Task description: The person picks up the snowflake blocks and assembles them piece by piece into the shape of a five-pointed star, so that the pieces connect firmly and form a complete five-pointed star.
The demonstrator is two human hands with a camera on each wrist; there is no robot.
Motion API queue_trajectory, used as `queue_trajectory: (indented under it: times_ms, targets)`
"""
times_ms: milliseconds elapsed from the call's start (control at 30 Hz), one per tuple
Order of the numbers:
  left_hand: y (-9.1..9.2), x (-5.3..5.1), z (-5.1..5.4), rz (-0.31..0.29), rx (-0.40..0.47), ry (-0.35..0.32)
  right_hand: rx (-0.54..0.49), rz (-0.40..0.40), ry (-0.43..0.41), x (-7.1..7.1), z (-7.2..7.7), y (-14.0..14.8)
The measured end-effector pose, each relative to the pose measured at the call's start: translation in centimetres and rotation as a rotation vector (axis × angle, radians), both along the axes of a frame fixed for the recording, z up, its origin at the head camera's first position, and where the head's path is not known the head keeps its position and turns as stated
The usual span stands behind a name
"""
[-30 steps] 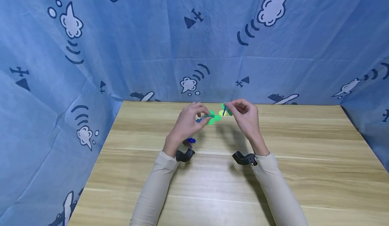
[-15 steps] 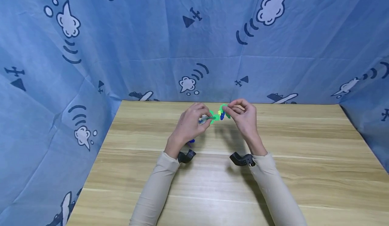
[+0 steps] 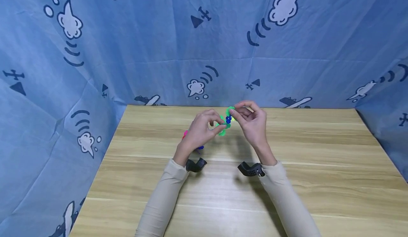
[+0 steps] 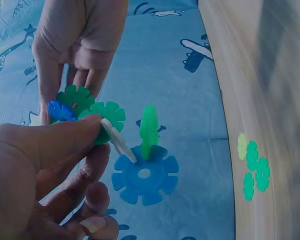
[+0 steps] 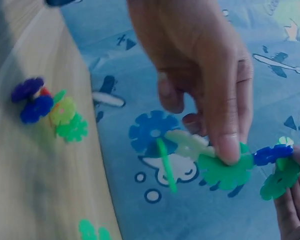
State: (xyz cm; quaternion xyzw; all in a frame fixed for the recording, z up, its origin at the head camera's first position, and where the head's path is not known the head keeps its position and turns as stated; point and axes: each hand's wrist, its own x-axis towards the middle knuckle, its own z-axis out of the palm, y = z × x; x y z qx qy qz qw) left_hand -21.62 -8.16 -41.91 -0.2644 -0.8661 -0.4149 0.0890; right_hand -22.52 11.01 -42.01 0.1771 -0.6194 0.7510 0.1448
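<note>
Snowflake-disc chain [image 5: 190,144] hangs above the table [image 3: 306,148], its green disc [image 5: 225,175] pinched by the left hand [image 3: 203,126]; the right hand [image 3: 255,122] grips a blue-and-green piece [image 5: 271,155]. I judge assembly partway, with other discs [image 4: 262,174] below.

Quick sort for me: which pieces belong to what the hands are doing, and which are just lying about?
In the job, by the look of it:
- Left hand: green disc, with white, light blue, bright green discs
- Right hand: blue disc, dark green disc

Lying on the table, perhaps spares:
- flat green discs
- yellow disc
- dark blue discs
</note>
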Motion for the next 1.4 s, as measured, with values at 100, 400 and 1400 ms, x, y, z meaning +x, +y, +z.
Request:
queue_trajectory:
  times_ms: [100, 400, 1400]
  targets:
    - [0.1, 0.1, -0.1, 0.009, 0.003, -0.013, 0.07, -0.007, 0.07, 0.1, -0.2, -0.2]
    - [0.1, 0.1, 0.0, 0.061, 0.07, -0.002, 0.166, -0.029, 0.197, -0.1, -0.4, -0.1]
    - [-0.2, -0.1, -0.1, 0.026, 0.118, -0.054, 0.421, 0.202, -0.077, -0.6, -0.4, 1.6]
